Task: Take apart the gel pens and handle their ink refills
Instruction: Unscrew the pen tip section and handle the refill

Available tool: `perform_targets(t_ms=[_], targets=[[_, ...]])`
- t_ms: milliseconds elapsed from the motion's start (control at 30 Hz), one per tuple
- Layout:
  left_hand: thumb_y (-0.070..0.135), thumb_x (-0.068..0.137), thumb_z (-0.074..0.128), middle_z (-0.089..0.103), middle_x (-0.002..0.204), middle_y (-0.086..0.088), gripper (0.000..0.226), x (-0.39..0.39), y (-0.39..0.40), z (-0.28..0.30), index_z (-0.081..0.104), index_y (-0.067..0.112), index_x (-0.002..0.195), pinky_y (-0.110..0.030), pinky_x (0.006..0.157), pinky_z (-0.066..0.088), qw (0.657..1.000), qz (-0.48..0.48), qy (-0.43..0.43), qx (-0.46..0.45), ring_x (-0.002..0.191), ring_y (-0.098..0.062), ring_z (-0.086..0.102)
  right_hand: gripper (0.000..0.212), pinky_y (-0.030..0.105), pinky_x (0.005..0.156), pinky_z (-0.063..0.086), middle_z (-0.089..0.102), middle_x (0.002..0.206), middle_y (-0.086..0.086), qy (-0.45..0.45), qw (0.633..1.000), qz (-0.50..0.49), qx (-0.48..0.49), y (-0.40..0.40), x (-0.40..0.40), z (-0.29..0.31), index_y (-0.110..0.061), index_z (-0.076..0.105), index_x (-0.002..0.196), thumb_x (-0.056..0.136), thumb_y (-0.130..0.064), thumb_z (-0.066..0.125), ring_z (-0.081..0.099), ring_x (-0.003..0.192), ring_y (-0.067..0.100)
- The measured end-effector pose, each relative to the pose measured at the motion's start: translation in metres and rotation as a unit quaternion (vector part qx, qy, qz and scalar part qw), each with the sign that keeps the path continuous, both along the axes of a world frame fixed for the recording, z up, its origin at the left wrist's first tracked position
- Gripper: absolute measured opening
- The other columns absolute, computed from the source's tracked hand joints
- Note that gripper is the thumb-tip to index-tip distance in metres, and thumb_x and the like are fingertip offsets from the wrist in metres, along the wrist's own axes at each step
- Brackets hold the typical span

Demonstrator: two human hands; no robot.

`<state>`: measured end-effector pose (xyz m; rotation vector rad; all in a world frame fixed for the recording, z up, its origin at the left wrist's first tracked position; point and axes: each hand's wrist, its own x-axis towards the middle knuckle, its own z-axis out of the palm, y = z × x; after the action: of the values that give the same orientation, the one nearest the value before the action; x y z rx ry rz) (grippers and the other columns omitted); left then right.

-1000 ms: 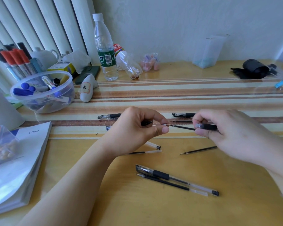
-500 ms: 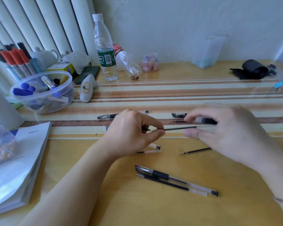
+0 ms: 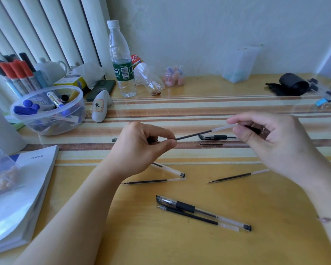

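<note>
A thin ink refill (image 3: 199, 133) stretches in the air between my two hands, tilted up to the right. My left hand (image 3: 139, 150) pinches its dark end between thumb and forefinger. My right hand (image 3: 271, 144) pinches its clear end and also keeps a black pen part (image 3: 255, 129) under its fingers. On the table lie a whole gel pen (image 3: 203, 210) with a loose refill (image 3: 191, 216) beside it, another refill (image 3: 235, 176) to the right, and a refill (image 3: 151, 181) beside a clear barrel (image 3: 170, 170) below my left hand. A black cap (image 3: 214, 137) and a further refill (image 3: 208, 144) lie behind.
A clear bowl of markers (image 3: 46, 119) and a white cup (image 3: 0, 131) stand at the left, above a book (image 3: 23, 188) with a small clear box on it. A water bottle (image 3: 122, 60), a clear container (image 3: 239, 64) and a black roll (image 3: 292, 85) stand along the back.
My right hand moved in toward the left hand, then drew back up and to the right. The refill now shows at greater length between the hands, with its right end raised.
</note>
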<state>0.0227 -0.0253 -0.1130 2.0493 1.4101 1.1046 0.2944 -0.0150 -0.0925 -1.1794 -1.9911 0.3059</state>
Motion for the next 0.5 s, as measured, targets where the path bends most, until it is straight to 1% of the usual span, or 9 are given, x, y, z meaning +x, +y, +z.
perform_targets(t_ms=[67, 100, 133, 200, 267, 300, 367, 467, 500], targets=[[0.031, 0.083, 0.073, 0.034, 0.042, 0.006, 0.009, 0.0008, -0.0005, 0.0001, 0.076, 0.022, 0.083, -0.021, 0.046, 0.028, 1.0, -0.002, 0.002, 0.002, 0.042, -0.012, 0.029, 0.017, 0.037, 0.055, 0.048, 0.072, 0.074, -0.007, 0.006, 1.0, 0.008, 0.006, 0.0004, -0.0002, 0.0, -0.039, 0.07, 0.092, 0.082, -0.046, 0.058, 0.062, 0.056, 0.034], [0.031, 0.083, 0.073, 0.033, 0.043, 0.007, 0.01, 0.001, -0.0007, 0.0002, 0.076, 0.022, 0.083, -0.021, 0.045, 0.027, 1.0, -0.002, 0.003, 0.005, 0.042, -0.011, 0.028, 0.018, 0.036, 0.057, 0.046, 0.073, 0.076, -0.008, 0.002, 1.0, 0.007, 0.009, 0.0007, -0.0001, 0.0003, -0.038, 0.07, 0.091, 0.081, -0.047, 0.058, 0.063, 0.058, 0.034], [0.031, 0.083, 0.073, 0.032, 0.043, 0.007, 0.01, 0.0013, -0.0007, 0.0002, 0.076, 0.021, 0.084, -0.021, 0.045, 0.027, 1.0, -0.003, 0.004, 0.008, 0.042, -0.011, 0.028, 0.019, 0.033, 0.058, 0.046, 0.072, 0.078, -0.013, -0.003, 1.0, 0.004, 0.011, 0.0009, 0.0003, 0.0005, -0.036, 0.071, 0.091, 0.081, -0.046, 0.059, 0.063, 0.06, 0.033], [0.032, 0.083, 0.072, 0.032, 0.043, 0.007, 0.011, 0.0018, -0.0007, 0.0002, 0.076, 0.021, 0.085, -0.021, 0.045, 0.027, 1.0, -0.004, 0.005, 0.012, 0.042, -0.011, 0.027, 0.013, 0.02, 0.052, 0.043, 0.069, 0.082, -0.023, -0.005, 1.0, -0.004, 0.007, 0.0012, 0.0007, 0.0006, -0.035, 0.071, 0.09, 0.082, -0.04, 0.062, 0.059, 0.053, 0.022], [0.032, 0.083, 0.072, 0.032, 0.044, 0.007, 0.011, 0.002, -0.0006, 0.0, 0.076, 0.022, 0.085, -0.021, 0.046, 0.027, 1.0, -0.004, 0.007, 0.014, 0.042, -0.011, 0.027, 0.008, 0.013, 0.048, 0.038, 0.065, 0.088, -0.026, -0.003, 1.0, -0.009, 0.007, 0.0024, 0.0019, -0.0001, -0.035, 0.07, 0.088, 0.083, -0.035, 0.064, 0.053, 0.053, 0.023], [0.032, 0.083, 0.072, 0.031, 0.044, 0.007, 0.01, 0.0022, -0.0004, -0.0002, 0.076, 0.023, 0.084, -0.021, 0.046, 0.026, 1.0, -0.002, 0.006, 0.014, 0.043, -0.011, 0.027, 0.008, 0.014, 0.048, 0.038, 0.067, 0.085, -0.022, -0.003, 1.0, -0.009, 0.009, 0.0033, 0.0029, -0.0005, -0.034, 0.07, 0.087, 0.083, -0.035, 0.063, 0.052, 0.052, 0.023], [0.032, 0.083, 0.072, 0.03, 0.044, 0.007, 0.01, 0.0025, -0.0006, -0.0004, 0.076, 0.023, 0.083, -0.021, 0.046, 0.026, 1.0, 0.001, 0.004, 0.014, 0.044, -0.01, 0.026, 0.01, 0.024, 0.053, 0.043, 0.069, 0.077, -0.017, -0.006, 1.0, -0.005, 0.015, 0.0046, 0.0026, -0.0007, -0.032, 0.071, 0.087, 0.083, -0.036, 0.063, 0.056, 0.054, 0.023], [0.031, 0.083, 0.073, 0.03, 0.044, 0.007, 0.01, 0.0036, -0.0012, -0.0005, 0.076, 0.022, 0.083, -0.019, 0.046, 0.026, 1.0, 0.002, 0.006, 0.016, 0.043, -0.009, 0.026, 0.008, 0.021, 0.058, 0.045, 0.07, 0.083, -0.015, 0.011, 1.0, 0.011, 0.016, 0.0032, 0.0005, -0.0004, -0.033, 0.07, 0.086, 0.083, -0.035, 0.063, 0.061, 0.066, 0.019], [0.03, 0.083, 0.073, 0.03, 0.044, 0.007, 0.009, 0.0038, -0.0013, -0.0006, 0.076, 0.022, 0.083, -0.019, 0.046, 0.026, 1.0, 0.003, 0.008, 0.016, 0.043, -0.009, 0.026, 0.009, 0.025, 0.061, 0.048, 0.072, 0.081, -0.01, 0.024, 0.999, 0.018, 0.01, 0.0023, 0.0, -0.0006, -0.033, 0.07, 0.085, 0.082, -0.036, 0.062, 0.062, 0.069, 0.02]])
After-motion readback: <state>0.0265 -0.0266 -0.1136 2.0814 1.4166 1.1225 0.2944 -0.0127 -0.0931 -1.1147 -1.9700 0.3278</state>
